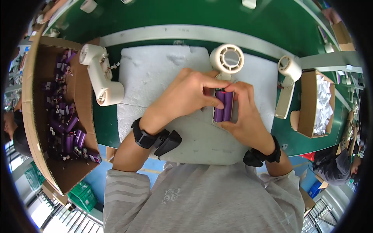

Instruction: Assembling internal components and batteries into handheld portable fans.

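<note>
A cream plastic fan housing (227, 59) with a round ringed head lies on the white foam pad, its handle toward me. In the open handle sits a pair of purple cylindrical battery cells (223, 105), side by side. My left hand (188, 93) reaches in from the left, thumb and fingers closed on the upper end of the battery pack. From the right, my right hand (246, 112) grips the handle's side, fingertips at its top and thumb near its lower end. Thin wires at the top of the cells are partly hidden by my fingers.
To the left stands a cardboard box (83, 116) of wired purple battery packs, beside another cream housing (97, 73). At right are a further fan housing (286, 87) and a small carton (307, 105) of white pieces. A pale rail (182, 30) crosses the green bench behind the foam pad (155, 58).
</note>
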Demonstrator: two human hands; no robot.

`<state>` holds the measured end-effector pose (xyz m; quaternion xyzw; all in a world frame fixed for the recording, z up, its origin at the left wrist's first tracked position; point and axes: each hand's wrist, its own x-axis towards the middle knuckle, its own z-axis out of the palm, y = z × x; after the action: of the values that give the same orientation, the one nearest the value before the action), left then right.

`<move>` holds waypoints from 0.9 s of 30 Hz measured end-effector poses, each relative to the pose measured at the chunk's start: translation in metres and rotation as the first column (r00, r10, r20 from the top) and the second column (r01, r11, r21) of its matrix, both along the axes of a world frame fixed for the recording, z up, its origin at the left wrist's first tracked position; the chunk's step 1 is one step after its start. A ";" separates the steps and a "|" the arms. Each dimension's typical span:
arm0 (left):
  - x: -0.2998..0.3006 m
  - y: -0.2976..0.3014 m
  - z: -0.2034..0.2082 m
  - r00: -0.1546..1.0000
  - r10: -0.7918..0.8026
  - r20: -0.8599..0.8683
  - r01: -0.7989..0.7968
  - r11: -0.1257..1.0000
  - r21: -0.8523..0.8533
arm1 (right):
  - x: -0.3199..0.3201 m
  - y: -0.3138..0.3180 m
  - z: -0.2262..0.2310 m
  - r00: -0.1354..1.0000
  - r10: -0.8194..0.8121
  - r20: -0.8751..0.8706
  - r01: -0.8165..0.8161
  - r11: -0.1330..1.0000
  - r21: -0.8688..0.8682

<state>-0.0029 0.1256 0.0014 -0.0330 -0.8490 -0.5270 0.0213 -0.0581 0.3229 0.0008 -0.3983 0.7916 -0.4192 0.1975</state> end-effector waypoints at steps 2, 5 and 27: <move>0.001 0.000 -0.001 0.999 -0.006 -0.038 0.005 1.000 -0.008 | -0.002 0.001 -0.001 0.998 0.055 -0.042 -0.056 0.998 -0.017; 0.001 -0.001 -0.007 0.997 -0.016 -0.072 0.016 1.000 0.002 | -0.002 0.005 -0.003 0.991 0.102 -0.091 -0.105 0.994 -0.038; -0.011 -0.008 -0.025 0.885 0.336 -0.321 -0.380 0.922 -0.082 | -0.082 -0.062 0.006 0.726 0.275 -0.630 -0.166 0.960 0.228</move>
<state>-0.0134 0.1171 -0.0233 0.0432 -0.8625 -0.4407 0.2449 -0.1400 0.2607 0.0072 -0.5945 0.7872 -0.1634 -0.0135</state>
